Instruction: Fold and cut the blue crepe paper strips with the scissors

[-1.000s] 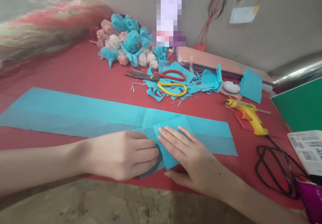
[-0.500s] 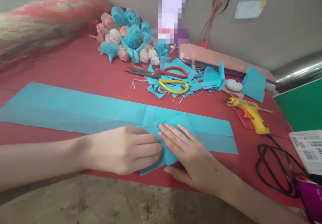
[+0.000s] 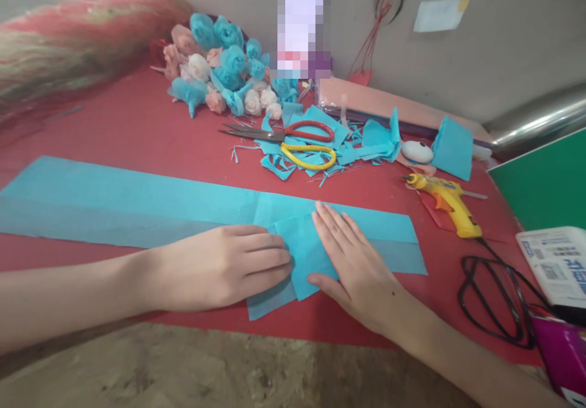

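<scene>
A small folded piece of blue crepe paper (image 3: 304,255) lies slanted over a long blue paper strip (image 3: 137,197) on the red tabletop. My left hand (image 3: 224,267) has its fingers bent and held together at the left edge of the folded piece, gripping it; its thumb is hidden. On the right, my right hand (image 3: 352,261) rests flat on the piece with fingers stretched out and thumb apart. A lower layer of the paper sticks out below the left fingertips.
Behind the strip lie scissors (image 3: 293,133) with red and yellow handles on blue paper scraps (image 3: 357,151). Paper roses (image 3: 233,60) are heaped at the back. A yellow glue gun (image 3: 451,203) with its black cord (image 3: 494,298) lies right, near a white box (image 3: 553,261).
My right hand has slid right and slightly up across the folded paper, uncovering more of it. The left hand stays nearly in place. The whole view has shifted slightly.
</scene>
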